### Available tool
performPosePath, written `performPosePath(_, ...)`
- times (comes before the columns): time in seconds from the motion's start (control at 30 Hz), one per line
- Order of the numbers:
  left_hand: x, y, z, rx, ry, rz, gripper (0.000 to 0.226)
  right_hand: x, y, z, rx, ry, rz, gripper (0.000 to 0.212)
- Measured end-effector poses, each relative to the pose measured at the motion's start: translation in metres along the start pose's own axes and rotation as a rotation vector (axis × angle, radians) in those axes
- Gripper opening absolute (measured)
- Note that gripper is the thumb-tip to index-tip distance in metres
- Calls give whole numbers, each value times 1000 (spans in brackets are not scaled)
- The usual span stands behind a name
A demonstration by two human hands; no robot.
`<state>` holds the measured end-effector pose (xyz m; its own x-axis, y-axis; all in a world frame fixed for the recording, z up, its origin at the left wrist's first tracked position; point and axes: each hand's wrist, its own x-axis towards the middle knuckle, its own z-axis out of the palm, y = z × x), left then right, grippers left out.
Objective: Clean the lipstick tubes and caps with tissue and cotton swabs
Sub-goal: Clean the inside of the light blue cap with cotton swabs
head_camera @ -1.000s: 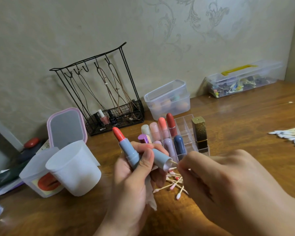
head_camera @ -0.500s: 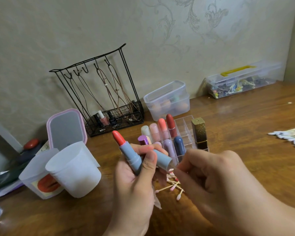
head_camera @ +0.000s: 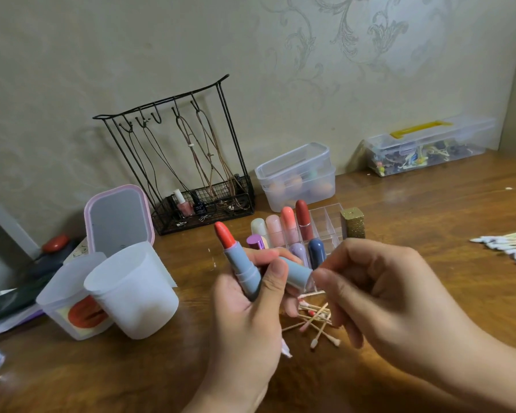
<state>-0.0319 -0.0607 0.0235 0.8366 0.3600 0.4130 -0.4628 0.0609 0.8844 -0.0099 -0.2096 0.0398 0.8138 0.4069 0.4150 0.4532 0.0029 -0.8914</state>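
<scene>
No legible labels. Your left hand [head_camera: 251, 305] grips open lipstick [head_camera: 236, 257] plus blue cap [head_camera: 295, 274] betw. thumb & fingers; your right hand [head_camera: 379, 296] fingers curled at cap mouth, pinched item hidden.

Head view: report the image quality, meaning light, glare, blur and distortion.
Head view: soft, dim indoor light with faint shadows; pale glare streaks on the wooden table; wide-angle bending tilts the wire rack; the blue lipstick and the left hand read fairly sharp, the right hand slightly soft; the bottom-left corner is blurred.
</scene>
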Motion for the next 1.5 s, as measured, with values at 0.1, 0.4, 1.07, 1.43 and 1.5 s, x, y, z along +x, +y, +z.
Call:
performPosePath(0.1,2,-2,-1,13,30,-8,24,0,0,6,-9,-73,49,18)
performPosePath(0.4,1,-3,-4,100,34,-6,30,1,3,4,12,-58,41,16)
performPosePath(1.07,9,3,-8,101,73,-27,25,-5,5,-2,-57,-98,-50,19)
performPosePath(1.43,1,1,0,117,47,-89,23,-4,18,5,-283,-51,-192,15)
performPosePath(1.5,2,3,0,96,55,-94,23,-1,20,0,-344,-80,-165,17)
